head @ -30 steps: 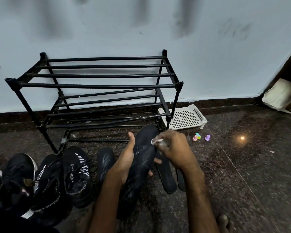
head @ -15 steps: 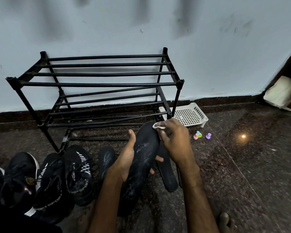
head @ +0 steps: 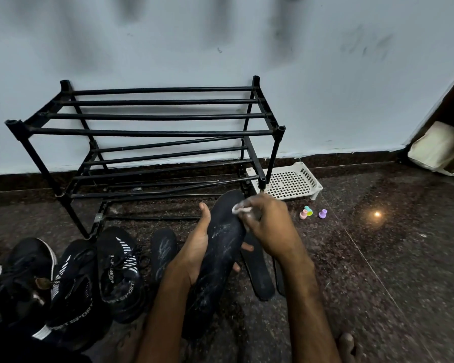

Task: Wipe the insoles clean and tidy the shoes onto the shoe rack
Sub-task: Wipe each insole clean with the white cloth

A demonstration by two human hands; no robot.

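Black insole (head: 222,247) gripped by left hand (head: 194,247); right hand (head: 269,224) pinching white wipe (head: 240,209), moved slightly down from toe.

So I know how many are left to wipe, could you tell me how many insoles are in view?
4: one held in the left hand, one on the floor left of it, one right of it, and an edge beyond. Others may be hidden.

Single head cam, wide-angle, looks fwd/down; hands close at bottom centre, shoe rack (head: 152,132) beyond vs wall (head: 220,35).
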